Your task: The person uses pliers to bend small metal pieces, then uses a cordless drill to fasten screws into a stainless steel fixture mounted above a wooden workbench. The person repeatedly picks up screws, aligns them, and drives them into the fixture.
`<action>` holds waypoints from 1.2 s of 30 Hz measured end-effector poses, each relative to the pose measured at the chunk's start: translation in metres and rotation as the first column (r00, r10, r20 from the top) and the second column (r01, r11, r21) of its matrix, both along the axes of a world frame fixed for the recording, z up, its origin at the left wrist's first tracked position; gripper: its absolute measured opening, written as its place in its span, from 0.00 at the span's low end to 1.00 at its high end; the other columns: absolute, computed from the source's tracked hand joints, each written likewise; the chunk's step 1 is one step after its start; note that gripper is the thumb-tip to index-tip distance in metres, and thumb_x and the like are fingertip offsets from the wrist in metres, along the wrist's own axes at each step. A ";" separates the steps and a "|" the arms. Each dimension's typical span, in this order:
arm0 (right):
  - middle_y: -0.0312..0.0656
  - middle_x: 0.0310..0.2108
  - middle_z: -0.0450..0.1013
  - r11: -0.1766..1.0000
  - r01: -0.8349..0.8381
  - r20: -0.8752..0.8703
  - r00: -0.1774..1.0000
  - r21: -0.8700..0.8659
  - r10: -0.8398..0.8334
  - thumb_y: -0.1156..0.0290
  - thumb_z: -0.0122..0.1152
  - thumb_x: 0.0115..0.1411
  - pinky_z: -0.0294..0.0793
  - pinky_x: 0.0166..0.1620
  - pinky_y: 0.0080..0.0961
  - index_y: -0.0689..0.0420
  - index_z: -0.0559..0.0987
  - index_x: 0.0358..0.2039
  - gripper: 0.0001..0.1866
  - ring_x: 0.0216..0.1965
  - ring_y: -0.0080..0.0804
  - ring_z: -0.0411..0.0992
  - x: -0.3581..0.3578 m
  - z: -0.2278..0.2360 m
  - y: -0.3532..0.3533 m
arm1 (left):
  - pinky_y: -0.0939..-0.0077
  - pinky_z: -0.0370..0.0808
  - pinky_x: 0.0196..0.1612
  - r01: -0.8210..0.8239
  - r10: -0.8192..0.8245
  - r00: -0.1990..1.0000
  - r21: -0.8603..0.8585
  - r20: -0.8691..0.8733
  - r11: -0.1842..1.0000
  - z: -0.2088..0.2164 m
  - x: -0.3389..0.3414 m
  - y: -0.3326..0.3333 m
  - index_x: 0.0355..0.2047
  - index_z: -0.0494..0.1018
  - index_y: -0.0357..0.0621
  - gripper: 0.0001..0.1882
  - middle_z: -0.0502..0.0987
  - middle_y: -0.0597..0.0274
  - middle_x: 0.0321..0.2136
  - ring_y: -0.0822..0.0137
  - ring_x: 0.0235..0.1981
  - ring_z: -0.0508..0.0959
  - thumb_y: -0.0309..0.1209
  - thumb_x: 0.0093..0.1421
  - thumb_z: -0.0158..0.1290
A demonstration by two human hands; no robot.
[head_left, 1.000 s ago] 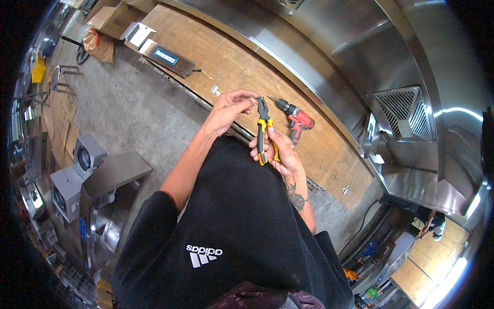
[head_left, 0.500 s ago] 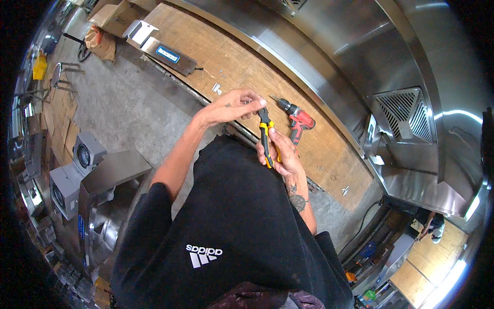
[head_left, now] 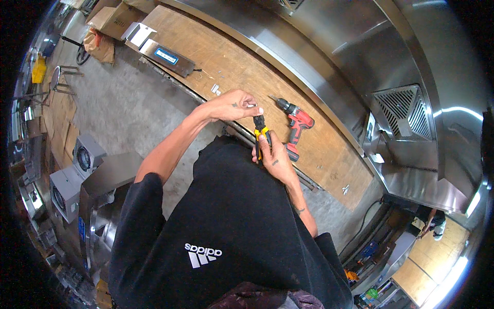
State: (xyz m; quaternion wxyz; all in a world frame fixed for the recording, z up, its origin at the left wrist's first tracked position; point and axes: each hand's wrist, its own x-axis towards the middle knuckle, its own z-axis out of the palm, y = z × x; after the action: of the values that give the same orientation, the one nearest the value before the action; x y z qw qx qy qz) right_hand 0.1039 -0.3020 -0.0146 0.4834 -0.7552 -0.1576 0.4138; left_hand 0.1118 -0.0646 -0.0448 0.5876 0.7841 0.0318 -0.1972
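My right hand (head_left: pixel 277 158) is wrapped round the handles of a pair of yellow-and-black pliers (head_left: pixel 260 123), whose dark jaws point away from me. Close by the jaws, my left hand (head_left: pixel 231 106) is closed in a pinch; a small pale piece shows at its fingertips, too small to name. Both hands are raised over the near edge of the wooden bench (head_left: pixel 236 62). A red-and-black cordless drill (head_left: pixel 298 122) lies on the bench just right of the pliers. Several small silvery pieces (head_left: pixel 215 89) lie beyond my left wrist.
A metal box with a blue-edged label (head_left: pixel 167 55) lies at the bench's far left, beside cardboard boxes (head_left: pixel 114 20). Large stainless steel panels (head_left: pixel 329 67) with a slotted vent (head_left: pixel 406 113) border the far side. Grey fan housings (head_left: pixel 67 190) stand at left. Another person's arm (head_left: pixel 428 224) shows at right.
My right hand has turned and drawn the pliers slightly left, and the handles, spread before, look closer together. My left hand stays at the jaws, shifted slightly left.
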 end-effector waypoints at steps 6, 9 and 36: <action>0.43 0.27 0.74 0.954 0.246 -0.484 0.864 0.170 -0.136 0.54 0.43 0.76 0.75 0.30 0.27 0.60 0.67 0.45 0.19 0.26 0.30 0.75 -0.001 -0.003 -0.002 | 0.80 0.73 0.28 -0.081 0.011 0.972 -0.292 -0.235 0.953 0.007 0.000 0.010 0.38 0.78 0.38 0.29 0.78 0.63 0.25 0.74 0.23 0.75 0.56 0.67 0.52; 0.44 0.29 0.74 0.926 0.308 -0.567 0.812 0.219 -0.136 0.50 0.43 0.75 0.76 0.30 0.27 0.58 0.68 0.46 0.21 0.26 0.30 0.75 0.003 -0.012 -0.002 | 0.79 0.78 0.34 -0.248 0.122 0.940 -0.392 -0.319 0.886 0.000 -0.003 0.017 0.41 0.78 0.36 0.31 0.81 0.58 0.29 0.71 0.27 0.79 0.56 0.69 0.48; 0.64 0.51 0.74 0.864 0.374 -0.728 0.685 0.336 -0.014 0.54 0.42 0.75 0.84 0.47 0.43 0.62 0.66 0.58 0.24 0.46 0.54 0.80 0.009 -0.006 -0.007 | 0.79 0.76 0.46 -0.557 0.426 0.825 -0.666 -0.372 0.496 -0.038 0.001 -0.007 0.48 0.74 0.40 0.12 0.81 0.60 0.41 0.70 0.46 0.79 0.27 0.65 0.58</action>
State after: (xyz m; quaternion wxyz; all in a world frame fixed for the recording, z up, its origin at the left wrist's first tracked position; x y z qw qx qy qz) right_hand 0.1127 -0.3092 -0.0209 0.7127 -0.4150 0.0292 0.5648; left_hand 0.1132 -0.0716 -0.0829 0.8836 0.4080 0.2161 -0.0776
